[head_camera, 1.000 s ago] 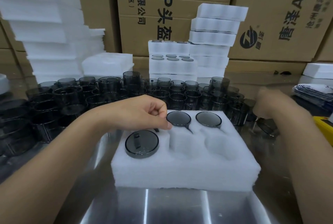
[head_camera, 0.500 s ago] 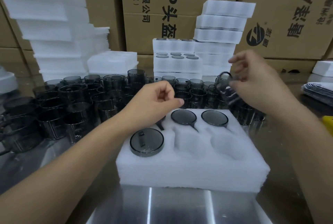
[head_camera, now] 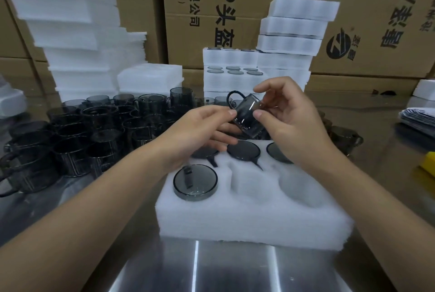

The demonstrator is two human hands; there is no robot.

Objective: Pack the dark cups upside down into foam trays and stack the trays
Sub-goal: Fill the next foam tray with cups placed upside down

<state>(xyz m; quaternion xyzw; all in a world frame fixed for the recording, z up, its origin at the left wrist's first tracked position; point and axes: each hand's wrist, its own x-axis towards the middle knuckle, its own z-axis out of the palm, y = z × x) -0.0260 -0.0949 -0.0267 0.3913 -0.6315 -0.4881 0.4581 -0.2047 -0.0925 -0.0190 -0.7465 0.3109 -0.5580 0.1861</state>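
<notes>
A dark translucent cup [head_camera: 247,115] with a loop handle hangs tilted above the back of the white foam tray [head_camera: 251,218]. My right hand [head_camera: 289,122] pinches its side between thumb and fingers. My left hand [head_camera: 200,131] touches its other side with the fingertips. In the tray, upside-down cups fill the front-left pocket [head_camera: 195,182] and the back row, one at the back middle [head_camera: 243,150]. The front middle pocket and front right pocket [head_camera: 299,188] hold nothing.
Many loose dark cups [head_camera: 94,131] crowd the steel table [head_camera: 211,273] to the left and behind the tray. Filled foam trays [head_camera: 235,73] are stacked at the back, with taller foam stacks [head_camera: 70,33] at left. Cardboard boxes form the back wall. A yellow object [head_camera: 429,164] sits at right.
My right hand has carried a cup from the right over the back of the tray. My left hand rose from the tray to meet the cup.
</notes>
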